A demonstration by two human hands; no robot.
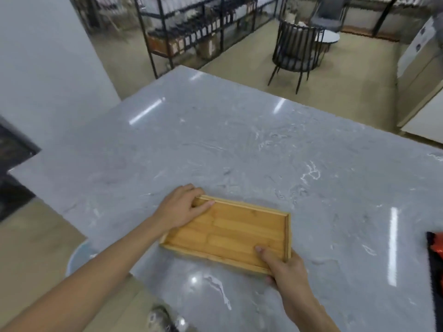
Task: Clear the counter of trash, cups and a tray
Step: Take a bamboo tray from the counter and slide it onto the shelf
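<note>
A flat bamboo tray (230, 233) with a low rim lies on the grey marble counter (239, 144), close to its near edge. Nothing lies in the tray. My left hand (179, 209) grips the tray's far left corner, thumb inside the rim and fingers over its edge. My right hand (285, 269) holds the near right corner, thumb pressed on the tray floor and fingers under the rim. No cups or trash show on the counter.
A red and black object (436, 255) sits at the counter's right edge. A pale round bin (79, 257) stands on the floor below the counter's near left corner. Beyond the counter are black metal shelves (191, 32), a dark chair (297, 51) and a white cabinet (422, 68).
</note>
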